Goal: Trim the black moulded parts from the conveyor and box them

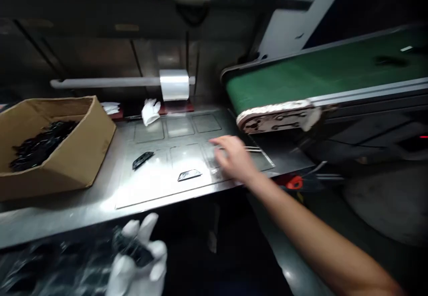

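My left hand (pixel 143 260), in a white glove, is closed around a small black plastic part (pixel 133 247) at the lower edge of the view. My bare right hand (pixel 234 158) is over the right side of the metal worktop, its index finger and thumb apart. Beside and partly behind it shows a thin pale two-pronged tool (pixel 253 149), perhaps tweezers; no grip on it can be made out. Farther left on the worktop lie a black part (pixel 142 159) and a flat part with a shiny top (pixel 189 175).
A cardboard box (pixel 100 140) of black parts stands left on the worktop (pixel 103 180). A dark compartmented tray (pixel 67 260) is at lower left. A film roll (pixel 174 84) and white crumpled glove (pixel 150 111) are behind. Right is a green conveyor belt (pixel 301 73); an orange-handled item (pixel 294 182) lies below.
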